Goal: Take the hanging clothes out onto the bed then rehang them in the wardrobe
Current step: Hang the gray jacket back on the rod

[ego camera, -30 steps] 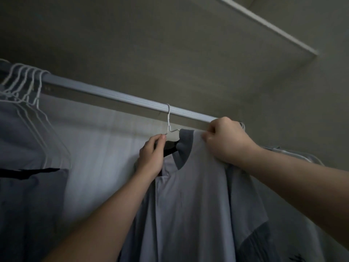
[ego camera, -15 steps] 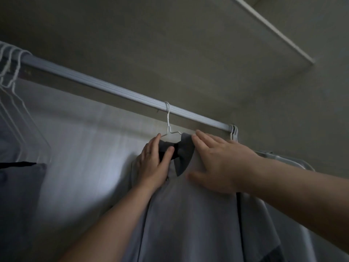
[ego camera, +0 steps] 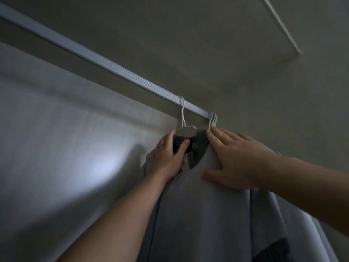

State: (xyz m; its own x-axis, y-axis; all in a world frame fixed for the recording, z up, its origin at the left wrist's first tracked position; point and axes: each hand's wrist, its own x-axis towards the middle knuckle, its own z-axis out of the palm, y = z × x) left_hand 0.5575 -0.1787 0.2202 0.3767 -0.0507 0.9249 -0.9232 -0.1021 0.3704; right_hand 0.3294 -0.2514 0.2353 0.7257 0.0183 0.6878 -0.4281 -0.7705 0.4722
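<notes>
A light grey shirt (ego camera: 198, 214) with a darker collar (ego camera: 197, 152) hangs from a white wire hanger (ego camera: 182, 118) hooked over the wardrobe rail (ego camera: 105, 63). My left hand (ego camera: 168, 157) grips the shirt's left collar and shoulder, thumb across the dark fabric. My right hand (ego camera: 238, 157) lies flat with straight fingers on the shirt's right shoulder, fingertips at the collar edge just under the rail.
Several more white hanger hooks (ego camera: 213, 118) bunch on the rail right beside the shirt, with further garments (ego camera: 302, 224) hanging behind at the right. The wardrobe's back wall (ego camera: 66, 148) fills the left. A shelf (ego camera: 226, 35) runs overhead.
The hanger with the shirt has slid right along the rail, up to the bunched hangers. My right hand went from a curled grip to a flat palm. The left-hand hangers have left the view.
</notes>
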